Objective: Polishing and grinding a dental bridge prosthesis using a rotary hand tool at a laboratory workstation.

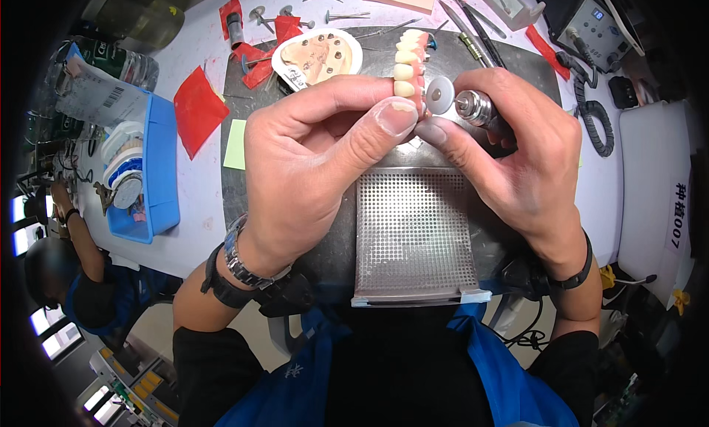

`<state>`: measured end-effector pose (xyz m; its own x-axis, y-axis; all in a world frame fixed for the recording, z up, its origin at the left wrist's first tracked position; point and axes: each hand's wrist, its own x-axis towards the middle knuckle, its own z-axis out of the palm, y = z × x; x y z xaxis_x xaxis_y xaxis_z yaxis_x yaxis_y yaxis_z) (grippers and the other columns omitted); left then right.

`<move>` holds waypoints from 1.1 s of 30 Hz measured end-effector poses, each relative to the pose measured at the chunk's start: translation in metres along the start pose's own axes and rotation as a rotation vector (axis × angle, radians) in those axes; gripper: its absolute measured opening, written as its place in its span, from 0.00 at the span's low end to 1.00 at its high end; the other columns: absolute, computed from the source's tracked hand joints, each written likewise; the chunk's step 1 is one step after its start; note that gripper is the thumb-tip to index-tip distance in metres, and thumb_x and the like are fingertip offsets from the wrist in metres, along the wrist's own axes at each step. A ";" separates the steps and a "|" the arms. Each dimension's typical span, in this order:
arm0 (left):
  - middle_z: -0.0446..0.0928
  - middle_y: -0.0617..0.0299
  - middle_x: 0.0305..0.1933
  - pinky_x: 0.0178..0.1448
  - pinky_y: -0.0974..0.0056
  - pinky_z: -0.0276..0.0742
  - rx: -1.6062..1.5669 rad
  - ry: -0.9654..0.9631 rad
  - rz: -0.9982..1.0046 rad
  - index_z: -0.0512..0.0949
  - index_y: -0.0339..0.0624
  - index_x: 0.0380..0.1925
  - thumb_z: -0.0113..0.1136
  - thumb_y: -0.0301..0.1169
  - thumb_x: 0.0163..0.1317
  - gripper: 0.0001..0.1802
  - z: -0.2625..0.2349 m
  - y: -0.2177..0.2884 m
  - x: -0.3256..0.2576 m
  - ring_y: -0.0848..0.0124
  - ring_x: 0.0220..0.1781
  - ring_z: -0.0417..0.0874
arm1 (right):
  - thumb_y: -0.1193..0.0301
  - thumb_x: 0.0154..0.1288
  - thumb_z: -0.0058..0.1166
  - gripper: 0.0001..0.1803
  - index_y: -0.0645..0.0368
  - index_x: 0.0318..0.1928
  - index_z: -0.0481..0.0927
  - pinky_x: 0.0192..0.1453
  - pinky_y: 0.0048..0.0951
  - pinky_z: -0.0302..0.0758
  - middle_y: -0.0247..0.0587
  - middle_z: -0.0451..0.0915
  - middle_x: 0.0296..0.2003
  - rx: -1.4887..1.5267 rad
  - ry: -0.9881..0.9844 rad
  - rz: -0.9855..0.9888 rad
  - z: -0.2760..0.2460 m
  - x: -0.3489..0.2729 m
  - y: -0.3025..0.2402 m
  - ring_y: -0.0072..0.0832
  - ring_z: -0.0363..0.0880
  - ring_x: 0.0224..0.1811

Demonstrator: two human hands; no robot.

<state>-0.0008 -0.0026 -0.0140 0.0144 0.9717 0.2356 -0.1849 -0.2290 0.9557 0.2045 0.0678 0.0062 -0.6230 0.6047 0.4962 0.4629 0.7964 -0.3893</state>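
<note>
My left hand (317,146) pinches a denture (405,70), a curved row of cream teeth on pink gum, between thumb and fingers. In my right hand (509,139) is a rotary handpiece (475,107) with a metal nose. A round grey disc (440,95) sits at its tip, right beside the pink side of the denture; whether they touch I cannot tell. My right thumb reaches close to the left one below the disc. Beyond my left hand lies a dental cast (317,58) with a pink gum area and several dark round holes.
A perforated metal tray (413,235) lies below my hands. At left stands a blue bin (159,169) with dental casts, near a red sheet (199,111). Burs and mounted wheels (286,16) lie at the back. A control box (594,32) with a coiled cord (591,117) is at right. Another person (88,279) sits far left.
</note>
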 end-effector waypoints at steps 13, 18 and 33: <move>0.81 0.48 0.50 0.54 0.63 0.87 -0.007 0.042 -0.024 0.80 0.28 0.46 0.61 0.26 0.68 0.12 0.005 0.005 -0.001 0.65 0.50 0.85 | 0.75 0.51 0.71 0.14 0.65 0.38 0.81 0.31 0.26 0.75 0.42 0.82 0.30 -0.013 -0.030 0.025 -0.002 0.000 -0.003 0.31 0.82 0.28; 0.81 0.49 0.50 0.53 0.64 0.86 -0.012 0.046 -0.021 0.80 0.28 0.46 0.61 0.27 0.68 0.12 0.003 0.003 -0.001 0.66 0.50 0.85 | 0.75 0.51 0.70 0.14 0.65 0.38 0.81 0.31 0.26 0.74 0.42 0.82 0.29 -0.003 -0.042 0.031 0.000 0.000 -0.003 0.30 0.81 0.26; 0.82 0.50 0.49 0.51 0.68 0.85 -0.072 0.040 -0.036 0.81 0.29 0.46 0.60 0.30 0.70 0.13 0.003 0.004 -0.002 0.69 0.48 0.85 | 0.74 0.53 0.71 0.14 0.65 0.37 0.81 0.29 0.25 0.73 0.41 0.81 0.28 0.002 -0.028 0.017 0.000 0.002 -0.006 0.29 0.80 0.26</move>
<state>0.0019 -0.0052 -0.0099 -0.0167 0.9811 0.1929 -0.2550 -0.1907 0.9480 0.2011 0.0644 0.0095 -0.6327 0.6176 0.4672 0.4726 0.7858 -0.3989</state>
